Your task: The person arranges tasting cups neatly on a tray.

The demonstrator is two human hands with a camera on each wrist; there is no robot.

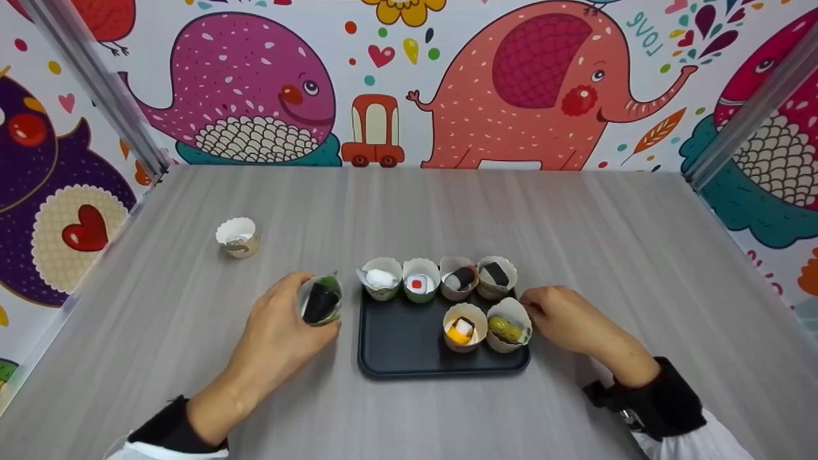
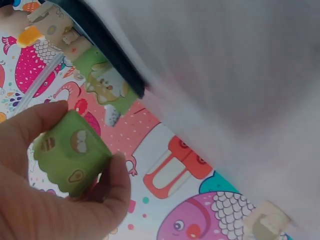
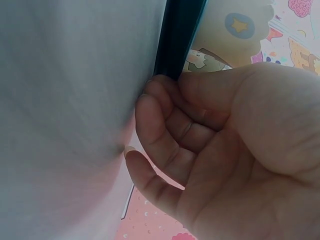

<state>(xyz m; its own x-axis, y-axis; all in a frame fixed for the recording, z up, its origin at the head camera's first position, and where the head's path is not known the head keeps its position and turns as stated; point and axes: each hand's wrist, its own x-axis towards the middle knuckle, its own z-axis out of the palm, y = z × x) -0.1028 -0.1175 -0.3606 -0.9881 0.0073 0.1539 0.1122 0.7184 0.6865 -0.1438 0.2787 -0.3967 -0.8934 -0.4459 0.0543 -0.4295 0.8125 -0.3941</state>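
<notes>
My left hand (image 1: 275, 329) holds a small green paper cup (image 2: 75, 152) between thumb and fingers, in the air left of the tray. Inside it sits a dark, black-wrapped piece (image 1: 321, 301) with a green leaf. At the right edge of the black tray (image 1: 399, 351), my right hand (image 1: 569, 319) pinches the rim with thumb and curled forefinger. A back row on the tray has several paper cups with sushi-like pieces, among them a white one (image 1: 381, 279). In front stand a cup with an orange-and-white piece (image 1: 464, 328) and one with a yellow-green piece (image 1: 507, 327).
A lone pale paper cup (image 1: 237, 237) stands on the grey table (image 1: 409, 211), back and left of the tray. Printed cartoon panels (image 1: 383, 64) wall the table at the back and sides, with metal posts (image 1: 108, 89) at the corners.
</notes>
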